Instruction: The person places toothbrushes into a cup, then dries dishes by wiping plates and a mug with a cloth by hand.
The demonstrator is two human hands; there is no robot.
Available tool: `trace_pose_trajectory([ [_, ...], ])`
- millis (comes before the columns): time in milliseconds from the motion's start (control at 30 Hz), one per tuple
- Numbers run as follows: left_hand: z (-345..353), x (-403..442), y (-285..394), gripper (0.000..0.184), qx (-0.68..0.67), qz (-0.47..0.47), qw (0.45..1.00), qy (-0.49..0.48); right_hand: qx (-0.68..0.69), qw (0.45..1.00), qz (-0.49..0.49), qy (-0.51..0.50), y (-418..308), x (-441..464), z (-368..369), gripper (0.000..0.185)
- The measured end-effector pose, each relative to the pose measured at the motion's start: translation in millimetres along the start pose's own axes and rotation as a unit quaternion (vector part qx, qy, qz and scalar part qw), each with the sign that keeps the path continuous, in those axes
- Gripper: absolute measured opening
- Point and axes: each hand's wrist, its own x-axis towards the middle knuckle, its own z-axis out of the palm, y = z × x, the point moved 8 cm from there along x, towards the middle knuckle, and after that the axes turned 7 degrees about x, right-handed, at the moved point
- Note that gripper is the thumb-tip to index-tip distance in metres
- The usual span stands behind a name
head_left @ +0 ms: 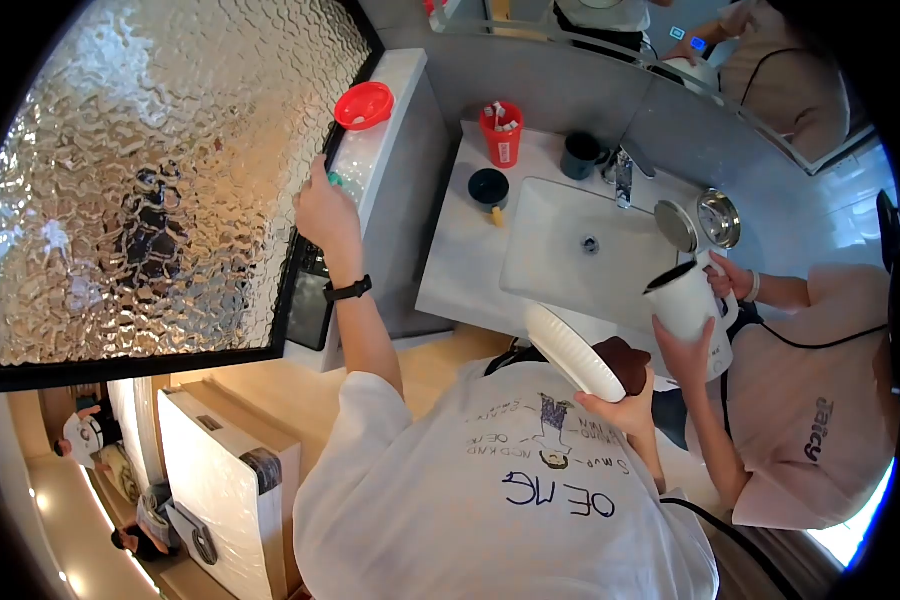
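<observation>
Here's the sink (555,235); on our side, a fluted white plate (573,352) sits gripped in our right hand (624,410), brown item (624,364) beside it; left of the sink, our left hand (329,214) meets a tiny green item (336,180), grip unclear.

Head camera (wide, dark-cornered) faces down, close over shirt (440,510), toward sink (555,235).

The basin (550,240) is set in the countertop (455,270), with the faucet (623,178) behind it. Left of the faucet stands a mug (578,158), then a tumbler (504,145); a cup (487,188) sits before the tumbler. Farther left, a bowl (363,106) rests on the ledge (402,78). A paper plate (576,352) is before the basin, an electric kettle (692,310) to the plate's right.
</observation>
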Motion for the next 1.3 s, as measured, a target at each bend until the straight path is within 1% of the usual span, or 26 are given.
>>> trace_pose_trajectory([
  [100,-20,-8,10,0.053,-0.004,0.018,0.999,0.043,0.000,1.000,0.001,0.004,4,-3,-1,0.032],
  [200,-65,-31,23,0.050,-0.036,0.070,0.980,0.181,-0.004,1.000,-0.005,-0.001,4,-7,-5,0.034],
  [233,-86,-46,36,0.042,-0.097,0.081,0.970,0.209,-0.010,0.999,0.004,0.030,9,-9,-12,0.034],
  [300,-106,-87,68,0.028,-0.243,0.173,0.926,0.231,0.047,0.997,-0.048,0.033,11,-12,-16,0.038],
  [333,-80,-103,83,0.034,-0.403,0.167,0.894,0.104,0.037,0.997,-0.034,0.056,10,0,-22,0.038],
  [367,-67,-132,111,0.047,-0.531,0.204,0.822,-0.032,0.051,0.996,-0.060,0.042,5,1,-21,0.040],
  [400,-51,-166,141,0.063,-0.614,0.238,0.731,-0.179,0.065,0.994,-0.088,0.024,0,1,-20,0.043],
  [433,-34,-202,160,0.063,-0.650,0.267,0.642,-0.306,0.060,0.994,-0.087,0.035,0,-2,-20,0.043],
  [467,-23,-232,171,0.067,-0.693,0.232,0.545,-0.411,0.087,0.990,-0.091,0.062,2,-5,-23,0.044],
  [500,-17,-246,172,0.067,-0.693,0.238,0.539,-0.415,0.115,0.984,-0.098,0.089,5,-8,-27,0.045],
  [567,5,-259,159,0.060,-0.758,0.090,0.479,-0.434,0.114,0.985,-0.078,0.103,16,-20,-29,0.049],
  [600,10,-263,156,0.060,-0.757,0.090,0.476,-0.438,0.118,0.985,-0.034,0.118,27,-24,-31,0.053],
  [667,20,-261,151,0.052,-0.695,0.075,0.548,-0.460,0.175,0.968,0.057,0.169,46,-30,-31,0.063],
  [767,-9,-247,164,0.044,-0.644,0.121,0.573,-0.492,0.169,0.969,0.118,0.135,53,-24,-32,0.065],
  [800,-20,-241,165,0.044,-0.643,0.122,0.572,-0.494,0.146,0.978,0.106,0.103,42,-18,-31,0.063],
  [833,-32,-241,170,0.041,-0.543,0.233,0.635,-0.498,0.147,0.978,0.108,0.106,42,-15,-33,0.063],
  [867,-40,-245,176,0.038,-0.430,0.339,0.680,-0.488,0.081,0.989,0.100,0.071,39,-11,-31,0.062],
  [900,-47,-245,179,0.038,-0.429,0.341,0.678,-0.490,0.015,0.995,0.092,0.036,36,-8,-28,0.061],
  [933,-56,-244,182,0.033,-0.443,0.339,0.683,-0.472,-0.005,0.995,0.085,0.050,32,-7,-30,0.060],
  [1000,-55,-240,183,0.029,-0.458,0.338,0.687,-0.452,0.035,0.994,0.081,0.061,29,-4,-34,0.060],
  [1067,-24,-254,173,0.032,-0.562,0.200,0.490,-0.635,0.130,0.986,0.089,0.054,27,2,-35,0.063],
  [1100,-14,-256,167,0.032,-0.563,0.201,0.490,-0.634,0.129,0.986,0.088,0.053,27,4,-34,0.063],
  [1167,5,-268,147,0.057,-0.700,-0.015,0.237,-0.674,0.220,0.961,0.103,0.129,33,5,-37,0.070],
  [1200,20,-280,139,0.079,-0.690,-0.005,0.183,-0.700,0.270,0.945,0.109,0.150,33,8,-33,0.069],
  [1233,24,-282,139,0.079,-0.689,-0.004,0.184,-0.701,0.271,0.945,0.107,0.151,34,12,-29,0.069],
  [1300,27,-296,138,0.077,-0.696,-0.103,0.063,-0.708,0.256,0.903,0.181,0.292,55,2,-38,0.053],
])
